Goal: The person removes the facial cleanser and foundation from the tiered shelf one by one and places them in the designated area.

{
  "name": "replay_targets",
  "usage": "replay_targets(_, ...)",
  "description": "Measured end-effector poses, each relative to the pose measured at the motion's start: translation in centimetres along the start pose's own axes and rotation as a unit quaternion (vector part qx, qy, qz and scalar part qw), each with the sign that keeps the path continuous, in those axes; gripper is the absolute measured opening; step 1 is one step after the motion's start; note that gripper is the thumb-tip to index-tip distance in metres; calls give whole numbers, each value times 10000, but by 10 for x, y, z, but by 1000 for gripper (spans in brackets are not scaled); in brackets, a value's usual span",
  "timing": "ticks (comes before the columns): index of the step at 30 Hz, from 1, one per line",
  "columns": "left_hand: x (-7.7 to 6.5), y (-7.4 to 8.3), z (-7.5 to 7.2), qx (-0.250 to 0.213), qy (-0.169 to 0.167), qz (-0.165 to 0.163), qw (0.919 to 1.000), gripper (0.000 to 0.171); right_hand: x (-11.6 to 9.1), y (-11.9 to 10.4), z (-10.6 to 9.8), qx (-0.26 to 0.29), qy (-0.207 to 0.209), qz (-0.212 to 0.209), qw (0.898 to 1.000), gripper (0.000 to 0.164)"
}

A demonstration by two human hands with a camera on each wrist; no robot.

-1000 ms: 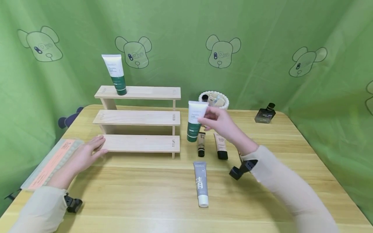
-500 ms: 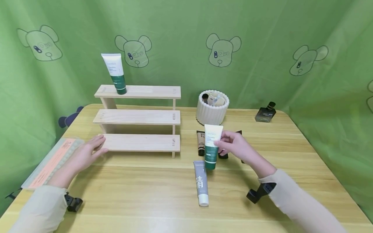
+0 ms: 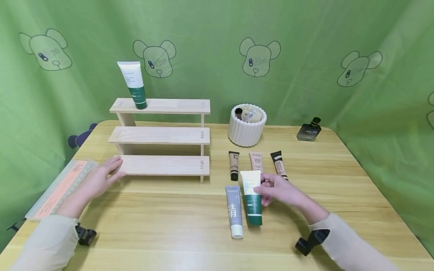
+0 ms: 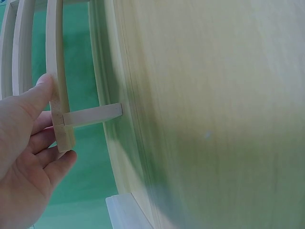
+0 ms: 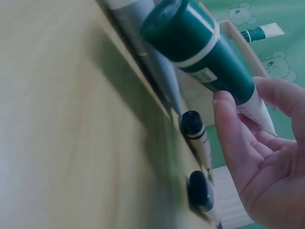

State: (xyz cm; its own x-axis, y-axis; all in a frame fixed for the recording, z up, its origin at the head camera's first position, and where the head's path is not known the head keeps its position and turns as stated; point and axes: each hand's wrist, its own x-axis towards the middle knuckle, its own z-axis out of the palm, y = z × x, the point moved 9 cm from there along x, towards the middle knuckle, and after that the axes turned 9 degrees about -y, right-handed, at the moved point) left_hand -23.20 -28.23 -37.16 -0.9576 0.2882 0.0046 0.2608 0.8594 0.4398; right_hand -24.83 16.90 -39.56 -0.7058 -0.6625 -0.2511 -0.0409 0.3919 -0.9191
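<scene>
My right hand (image 3: 277, 190) pinches a white-and-green squeeze tube (image 3: 252, 197) between thumb and fingers. In the right wrist view the tube (image 5: 205, 43) has its green cap slightly off the tabletop. Just left of it lies a grey squeeze tube (image 3: 234, 210) with a white cap. My left hand (image 3: 101, 178) holds the left end of the lowest board of a three-step wooden shelf (image 3: 162, 165); in the left wrist view the thumb (image 4: 40, 93) lies against the board and the fingers curl round its end. A matching white-and-green tube (image 3: 133, 84) stands on the top step.
Three small cosmetic tubes, black-capped (image 3: 234, 165), pink (image 3: 256, 161) and dark (image 3: 279, 165), lie behind the right hand. Farther back stand a white ribbed brush holder (image 3: 246, 128) and a dark bottle (image 3: 309, 130). A flat case with a pink label (image 3: 61, 190) lies at left.
My right hand has brought the white-and-green tube down and toward me, from beside the shelf to just right of the grey tube. The left hand has stayed on the shelf.
</scene>
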Motion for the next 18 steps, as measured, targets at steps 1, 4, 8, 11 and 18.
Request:
replay_targets(1, 0, 0, 0, 11, -9, -10, 10000, 60, -1, 2, 2, -7, -56, 23, 10000, 26)
replay_targets(4, 1, 0, 1, 22, -34, -32, 10000, 60, -4, 9, 5, -45, -170, 100, 9998, 26)
replay_targets(8, 1, 0, 1, 19, -56, -50, 10000, 60, -9, 20, 8, 49, -229, 219, 9995, 30)
replay_targets(11, 1, 0, 0, 16, -59, -40, 10000, 60, -12, 25, 11, 216, -265, 284, 9990, 30)
replay_targets(18, 0, 1, 0, 72, -10, 3, 10000, 59, -16, 34, 12, 238, -204, 507, 9982, 34)
